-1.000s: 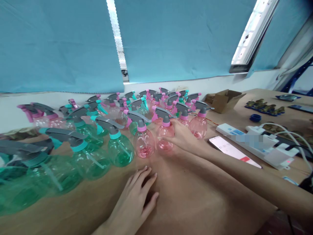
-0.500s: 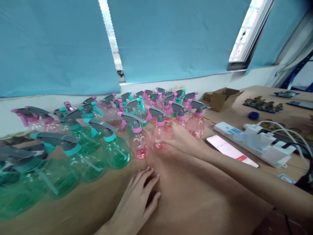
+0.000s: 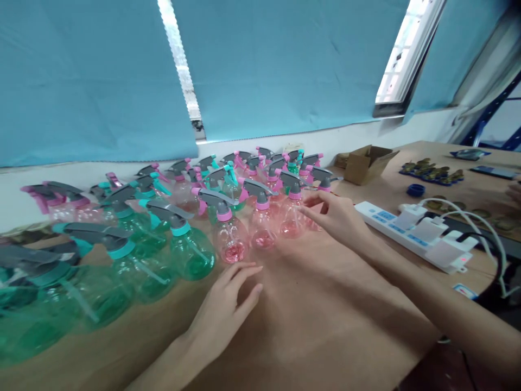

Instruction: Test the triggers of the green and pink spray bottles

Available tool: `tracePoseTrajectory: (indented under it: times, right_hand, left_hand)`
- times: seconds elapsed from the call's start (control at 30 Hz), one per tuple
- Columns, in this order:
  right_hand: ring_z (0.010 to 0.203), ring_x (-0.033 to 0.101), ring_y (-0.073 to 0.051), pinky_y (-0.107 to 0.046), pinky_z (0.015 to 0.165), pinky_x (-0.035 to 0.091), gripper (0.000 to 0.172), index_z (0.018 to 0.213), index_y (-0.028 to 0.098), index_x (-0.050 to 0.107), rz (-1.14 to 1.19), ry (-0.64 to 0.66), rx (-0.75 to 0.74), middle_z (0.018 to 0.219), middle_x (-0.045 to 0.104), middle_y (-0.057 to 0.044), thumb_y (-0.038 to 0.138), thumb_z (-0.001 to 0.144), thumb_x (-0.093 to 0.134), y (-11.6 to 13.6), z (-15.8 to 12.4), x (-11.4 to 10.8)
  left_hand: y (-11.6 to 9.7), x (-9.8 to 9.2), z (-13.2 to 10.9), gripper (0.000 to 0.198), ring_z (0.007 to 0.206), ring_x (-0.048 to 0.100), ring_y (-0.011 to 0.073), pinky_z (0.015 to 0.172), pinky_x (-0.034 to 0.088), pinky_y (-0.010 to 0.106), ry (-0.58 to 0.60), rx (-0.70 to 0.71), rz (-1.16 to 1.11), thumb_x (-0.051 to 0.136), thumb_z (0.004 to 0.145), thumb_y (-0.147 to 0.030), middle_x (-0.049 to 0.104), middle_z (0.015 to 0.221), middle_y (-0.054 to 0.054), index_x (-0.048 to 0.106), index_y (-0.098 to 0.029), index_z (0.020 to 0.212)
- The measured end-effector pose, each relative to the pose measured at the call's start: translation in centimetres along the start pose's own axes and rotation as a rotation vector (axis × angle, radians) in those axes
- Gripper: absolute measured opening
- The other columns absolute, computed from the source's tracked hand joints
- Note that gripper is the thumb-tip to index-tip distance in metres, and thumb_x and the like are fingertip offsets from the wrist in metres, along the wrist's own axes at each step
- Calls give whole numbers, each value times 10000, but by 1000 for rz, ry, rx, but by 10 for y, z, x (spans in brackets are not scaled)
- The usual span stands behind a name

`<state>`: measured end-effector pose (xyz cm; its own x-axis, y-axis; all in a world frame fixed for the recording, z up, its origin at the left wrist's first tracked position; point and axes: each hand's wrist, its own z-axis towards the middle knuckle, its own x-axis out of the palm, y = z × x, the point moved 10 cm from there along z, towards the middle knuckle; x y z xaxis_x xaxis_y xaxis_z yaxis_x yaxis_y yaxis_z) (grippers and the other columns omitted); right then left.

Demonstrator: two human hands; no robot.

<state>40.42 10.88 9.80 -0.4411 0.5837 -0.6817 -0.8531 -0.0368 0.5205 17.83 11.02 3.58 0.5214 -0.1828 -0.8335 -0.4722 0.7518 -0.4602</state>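
My left hand (image 3: 228, 307) lies flat and open on the brown table (image 3: 325, 315), just in front of a pink spray bottle (image 3: 230, 241). My right hand (image 3: 338, 217) reaches across with its fingers spread and empty. Its fingertips touch a pink spray bottle (image 3: 291, 220) at the right end of the front row. Another pink bottle (image 3: 262, 228) stands between those two. A further bottle's grey trigger (image 3: 323, 175) shows just behind my right hand.
Several green spray bottles (image 3: 191, 258) crowd the left side, with more pink and green ones behind up to the wall. A white power strip (image 3: 407, 236) with plugs and cables lies at the right. A small cardboard box (image 3: 366, 160) and a blue cap (image 3: 415, 190) sit further back.
My right hand has moved right from the middle pink bottle to the one beside it and lifted slightly. It now covers the phone. My left hand slid a little forward.
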Motion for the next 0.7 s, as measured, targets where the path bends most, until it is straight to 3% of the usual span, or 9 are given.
tracePoseTrajectory:
  times: [0.13,0.3,0.4,0.5,0.7]
  right_hand:
    - [854,650,-278,-401,722,472,400,1008,173,585,-81,21,27,1038,688,-95,506,787,576,-19,-2,8]
    - [988,614,-368,-484,809,442,660,1204,104,481,-194,30,55,1057,667,-188,607,778,522,-23,-2,25]
    - [949,629,-388,-472,757,441,783,1301,69,385,-252,84,98,996,677,-214,651,783,464,-25,6,39]
    - [905,644,-389,-422,683,439,786,1265,54,414,-274,150,149,931,688,-211,676,784,420,-30,13,51]
    - [819,648,-319,-325,598,395,682,1201,137,460,-381,124,123,847,688,-130,658,762,483,-27,-1,34]
  left_hand:
    - [-22,-2,2,196,1010,586,200,862,475,353,79,-3,-127,467,949,-268,621,1090,-5,566,-278,1117]
    - [-46,1,9,214,1008,590,194,868,463,334,97,60,-154,489,934,-241,620,1097,-5,560,-263,1135]
    - [-40,10,13,188,992,599,192,871,456,330,91,42,-151,509,920,-217,636,1067,-8,584,-248,1090]
    - [-27,21,14,169,877,635,177,797,493,314,104,-12,-228,505,923,-225,645,1036,4,595,-233,1067]
    - [-20,32,20,156,827,644,178,742,523,311,109,-86,-350,519,911,-243,655,999,18,609,-222,1036]
